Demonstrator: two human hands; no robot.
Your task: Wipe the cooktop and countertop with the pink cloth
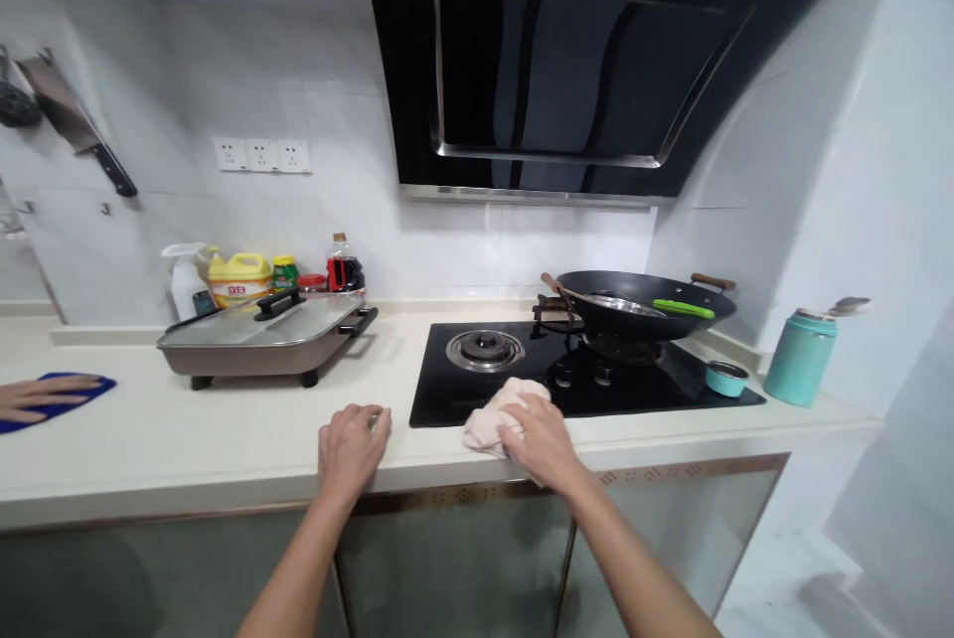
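My right hand [543, 439] presses a crumpled pale pink cloth [492, 416] at the front edge of the black gas stove [447, 395], its fingers bent over the fabric. Part of the cloth lies on the stove's glass and part on the counter rim. To the left of the stove, my left hand [350, 449] rests on the white countertop [260, 429] near its front edge. Its fingers are curled in, and nothing shows in them. Behind the cloth is the bare left burner [486, 350]; the stove's knobs [583, 377] are just right of the cloth.
A black wok [633, 320] with a green-handled utensil [684, 308] sits on the right burner. A teal jar [801, 360] and small teal cup [725, 378] stand rightward. An electric pan [253, 345] fills the left counter. Another person's hand [45, 398] presses a blue cloth [93, 388].
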